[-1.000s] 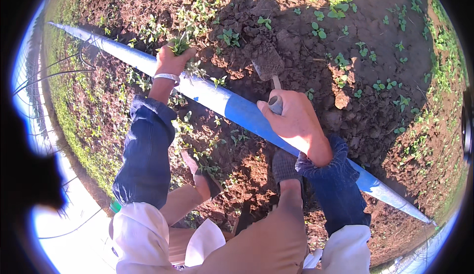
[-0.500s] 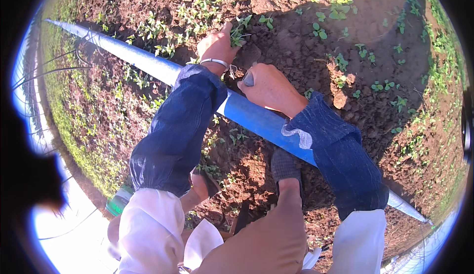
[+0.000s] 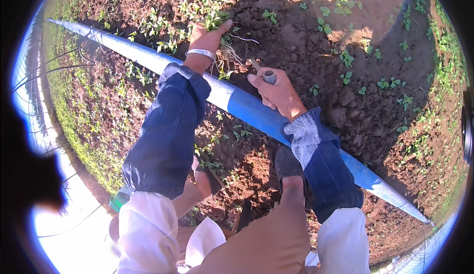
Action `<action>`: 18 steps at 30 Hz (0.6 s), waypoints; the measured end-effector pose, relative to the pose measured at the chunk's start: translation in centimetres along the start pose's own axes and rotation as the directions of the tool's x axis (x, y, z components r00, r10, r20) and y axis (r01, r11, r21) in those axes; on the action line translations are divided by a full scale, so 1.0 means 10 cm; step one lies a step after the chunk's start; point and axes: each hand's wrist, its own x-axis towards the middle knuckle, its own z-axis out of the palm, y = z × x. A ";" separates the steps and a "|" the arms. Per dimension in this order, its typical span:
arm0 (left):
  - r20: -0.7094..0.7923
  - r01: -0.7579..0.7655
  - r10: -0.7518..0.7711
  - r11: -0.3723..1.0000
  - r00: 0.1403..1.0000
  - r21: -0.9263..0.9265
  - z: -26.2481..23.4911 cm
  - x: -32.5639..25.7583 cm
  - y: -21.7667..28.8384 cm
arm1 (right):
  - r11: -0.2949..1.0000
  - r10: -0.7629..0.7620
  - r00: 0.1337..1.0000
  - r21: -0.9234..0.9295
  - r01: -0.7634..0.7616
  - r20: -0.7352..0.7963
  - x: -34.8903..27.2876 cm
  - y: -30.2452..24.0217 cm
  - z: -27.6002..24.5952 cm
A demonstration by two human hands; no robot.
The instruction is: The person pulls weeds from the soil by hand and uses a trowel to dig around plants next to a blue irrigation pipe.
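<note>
Left hand (image 3: 204,39): fingers closed around bunch of small plants (image 3: 215,20), green leaves poking out on top, pale stringy roots (image 3: 230,52) dangling below, over brown soil (image 3: 301,42) beyond blue pipe (image 3: 254,112). Right hand (image 3: 280,90): fingers wrapped around grey, round-ended handle of trowel (image 3: 269,76), near roots; blade hard to make out, perhaps edge-on.

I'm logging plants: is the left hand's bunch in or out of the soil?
Out: the bunch shows bare roots beside the left hand.
</note>
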 end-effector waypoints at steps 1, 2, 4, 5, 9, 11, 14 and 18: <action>0.053 0.121 -0.111 0.953 0.992 -0.278 0.03 -0.06 0.19 | 0.999 0.022 0.999 0.047 -0.021 -0.023 -0.10 -0.10 -0.04; 0.074 0.162 -0.146 0.938 0.987 -0.306 -0.16 -0.09 0.33 | 0.994 0.044 0.999 0.097 -0.043 -0.012 -0.19 -0.21 -0.01; 0.141 0.243 -0.201 0.875 0.969 -0.418 -0.60 -0.16 0.49 | 0.996 0.082 0.996 0.025 -0.081 -0.047 -0.33 -0.41 0.04; 0.131 0.214 -0.179 0.914 0.975 -0.345 -0.67 -0.21 0.48 | 0.983 0.003 0.996 -0.182 -0.019 -0.092 -0.39 -0.43 0.01; 0.045 -0.060 0.041 0.761 0.998 0.645 -0.81 -0.08 0.06 | 0.694 -0.170 0.970 -0.720 -0.009 -0.176 -0.69 -0.63 0.05; -0.015 -0.077 0.094 0.887 0.995 0.455 -0.75 -0.16 0.02 | 0.552 -0.212 0.967 -0.834 -0.002 -0.143 -0.85 -0.71 0.06; 0.115 -0.291 0.287 0.704 0.951 0.648 -0.83 -0.22 -0.25 | 0.482 -0.212 0.973 -0.876 0.025 -0.089 -0.97 -0.74 0.08; 0.353 -0.318 -0.188 0.194 0.916 0.928 -0.28 -0.57 0.16 | 0.453 -0.205 0.979 -0.889 0.073 -0.024 -0.94 -0.71 0.00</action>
